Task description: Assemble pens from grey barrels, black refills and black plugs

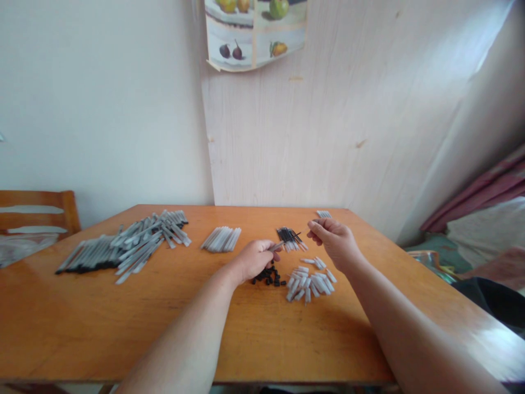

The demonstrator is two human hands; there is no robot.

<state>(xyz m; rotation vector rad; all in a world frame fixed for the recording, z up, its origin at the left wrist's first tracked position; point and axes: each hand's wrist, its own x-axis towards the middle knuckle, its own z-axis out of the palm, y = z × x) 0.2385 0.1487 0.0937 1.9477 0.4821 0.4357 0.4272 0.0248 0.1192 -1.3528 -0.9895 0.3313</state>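
My left hand (256, 259) is closed around a grey pen barrel (277, 246) whose tip points right, just above a small heap of black end plugs (268, 276). My right hand (334, 239) is pinched on a thin black refill (298, 236) aimed at the barrel's tip. Between the hands lies a bundle of black refills (287, 237). In front of the right hand sits a pile of pale grey caps (311, 282). All rest on the orange wooden table (123, 317).
A large heap of finished grey pens (127, 246) lies at the table's left, a small row of empty barrels (221, 239) at its middle, several more caps (324, 214) at the far edge. A wooden chair (39, 216) stands left; a wall is behind; bedding lies at the right.
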